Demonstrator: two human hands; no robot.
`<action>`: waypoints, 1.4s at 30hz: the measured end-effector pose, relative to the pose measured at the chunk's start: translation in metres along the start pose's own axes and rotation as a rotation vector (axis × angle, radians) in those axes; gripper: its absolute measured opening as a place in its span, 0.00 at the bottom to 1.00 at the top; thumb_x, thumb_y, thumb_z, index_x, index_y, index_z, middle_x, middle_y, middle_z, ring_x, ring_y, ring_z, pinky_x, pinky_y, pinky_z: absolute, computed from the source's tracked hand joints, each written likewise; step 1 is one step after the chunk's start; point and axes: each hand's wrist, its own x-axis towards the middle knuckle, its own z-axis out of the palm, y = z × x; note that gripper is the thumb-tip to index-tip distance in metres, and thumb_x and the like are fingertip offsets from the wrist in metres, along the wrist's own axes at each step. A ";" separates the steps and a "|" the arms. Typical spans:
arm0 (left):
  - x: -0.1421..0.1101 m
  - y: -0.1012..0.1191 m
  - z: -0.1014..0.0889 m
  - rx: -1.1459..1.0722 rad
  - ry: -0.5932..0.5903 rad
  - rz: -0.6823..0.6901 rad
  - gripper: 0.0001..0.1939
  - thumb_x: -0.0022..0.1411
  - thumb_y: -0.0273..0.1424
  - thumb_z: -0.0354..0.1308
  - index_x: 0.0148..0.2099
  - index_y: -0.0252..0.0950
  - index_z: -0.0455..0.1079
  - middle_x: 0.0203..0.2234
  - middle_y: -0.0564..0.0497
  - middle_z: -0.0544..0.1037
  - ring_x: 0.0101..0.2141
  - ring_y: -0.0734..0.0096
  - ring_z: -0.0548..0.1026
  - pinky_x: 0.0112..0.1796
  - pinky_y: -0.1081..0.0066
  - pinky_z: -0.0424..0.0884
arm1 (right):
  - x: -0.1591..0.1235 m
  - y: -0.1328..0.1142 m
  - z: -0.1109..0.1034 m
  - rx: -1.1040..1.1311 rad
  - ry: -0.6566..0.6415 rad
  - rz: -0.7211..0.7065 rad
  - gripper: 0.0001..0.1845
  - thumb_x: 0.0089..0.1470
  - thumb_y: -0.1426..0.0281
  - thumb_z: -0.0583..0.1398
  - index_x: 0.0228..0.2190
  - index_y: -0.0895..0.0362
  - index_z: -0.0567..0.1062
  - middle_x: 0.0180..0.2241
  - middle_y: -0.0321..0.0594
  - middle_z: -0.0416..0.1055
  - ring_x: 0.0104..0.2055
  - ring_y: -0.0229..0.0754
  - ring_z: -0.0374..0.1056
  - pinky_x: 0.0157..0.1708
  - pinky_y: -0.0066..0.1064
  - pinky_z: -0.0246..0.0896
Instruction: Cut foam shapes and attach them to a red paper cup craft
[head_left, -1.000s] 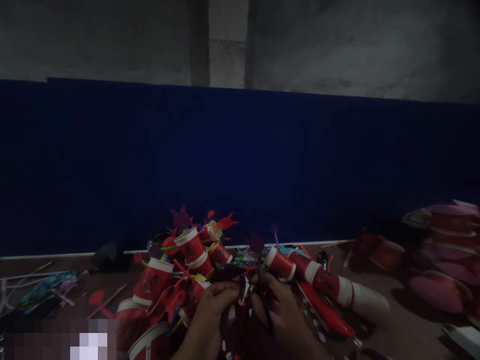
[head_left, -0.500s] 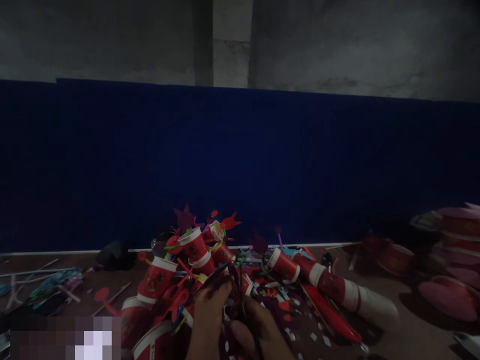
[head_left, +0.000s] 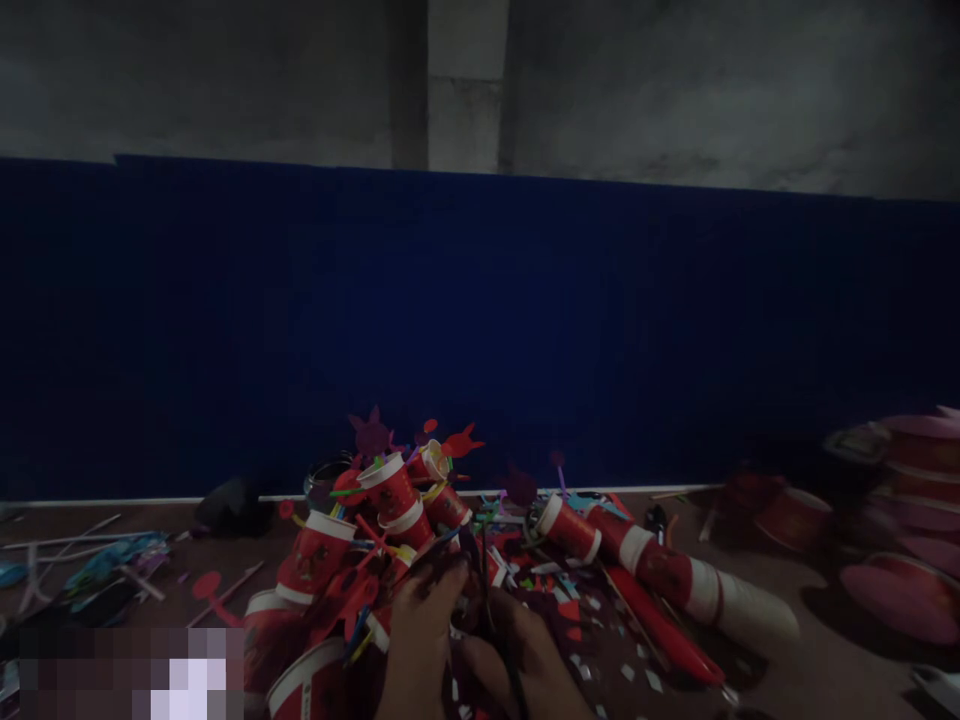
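Observation:
Both my hands meet at the bottom centre of the dim view, over a pile of craft scraps. My left hand (head_left: 420, 630) is closed, its fingertips pinching a small dark piece I cannot make out. Touching it, my right hand (head_left: 517, 660) is closed too, around a thin dark straw or stick (head_left: 484, 590) that stands up between the hands. Just behind and left of them is a heap of red paper cups (head_left: 382, 500) with coloured straws and paper cut-outs stuck in. A stack of red-and-white cups (head_left: 660, 575) lies on its side to the right.
Paper scraps (head_left: 592, 620) litter the brown table. Loose straws (head_left: 82, 560) lie at far left, pink and red plates (head_left: 900, 500) at far right. A dark blue board (head_left: 480, 330) rises behind the table, with a grey wall above. A blurred patch covers the bottom left.
My hands have drawn closer together and shifted slightly down and left. The right hand has slid in beside the left, now lower in view. The pile has not moved.

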 end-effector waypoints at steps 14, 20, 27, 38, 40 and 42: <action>-0.003 0.005 0.001 0.077 0.026 -0.044 0.12 0.34 0.32 0.65 0.25 0.32 0.75 0.26 0.46 0.80 0.29 0.62 0.76 0.29 0.70 0.69 | 0.004 0.008 -0.002 0.012 -0.068 -0.019 0.27 0.42 0.56 0.64 0.43 0.57 0.72 0.43 0.45 0.72 0.53 0.55 0.58 0.51 0.40 0.55; -0.011 0.009 0.002 0.056 0.042 -0.078 0.12 0.38 0.32 0.64 0.29 0.33 0.75 0.30 0.45 0.80 0.33 0.59 0.76 0.31 0.69 0.69 | 0.004 0.007 0.001 0.014 -0.026 -0.012 0.23 0.42 0.58 0.64 0.40 0.56 0.74 0.43 0.44 0.72 0.47 0.51 0.65 0.49 0.38 0.57; -0.008 0.007 0.001 0.078 0.008 -0.083 0.14 0.38 0.34 0.65 0.30 0.31 0.75 0.32 0.43 0.80 0.37 0.56 0.75 0.31 0.69 0.69 | 0.005 0.004 0.000 0.042 -0.084 -0.054 0.24 0.44 0.57 0.62 0.41 0.58 0.74 0.40 0.45 0.73 0.47 0.50 0.65 0.46 0.35 0.60; -0.010 0.006 0.003 -0.008 0.042 -0.101 0.15 0.36 0.34 0.67 0.30 0.33 0.75 0.28 0.47 0.80 0.32 0.61 0.76 0.34 0.67 0.69 | 0.006 0.012 -0.002 -0.044 -0.035 -0.043 0.21 0.44 0.56 0.61 0.36 0.59 0.74 0.32 0.43 0.73 0.38 0.46 0.67 0.38 0.32 0.63; -0.011 0.004 0.002 -0.024 0.041 -0.110 0.16 0.36 0.34 0.67 0.31 0.33 0.74 0.28 0.46 0.80 0.33 0.60 0.76 0.35 0.67 0.69 | 0.006 0.013 -0.003 -0.084 -0.025 -0.039 0.19 0.45 0.57 0.61 0.34 0.59 0.74 0.31 0.42 0.72 0.36 0.45 0.66 0.37 0.31 0.63; -0.011 0.004 0.002 -0.024 0.020 -0.122 0.16 0.37 0.34 0.67 0.31 0.32 0.75 0.28 0.46 0.80 0.33 0.60 0.76 0.35 0.66 0.69 | 0.006 0.014 -0.004 -0.109 -0.008 -0.046 0.18 0.45 0.58 0.62 0.34 0.59 0.74 0.30 0.40 0.71 0.36 0.44 0.65 0.37 0.30 0.62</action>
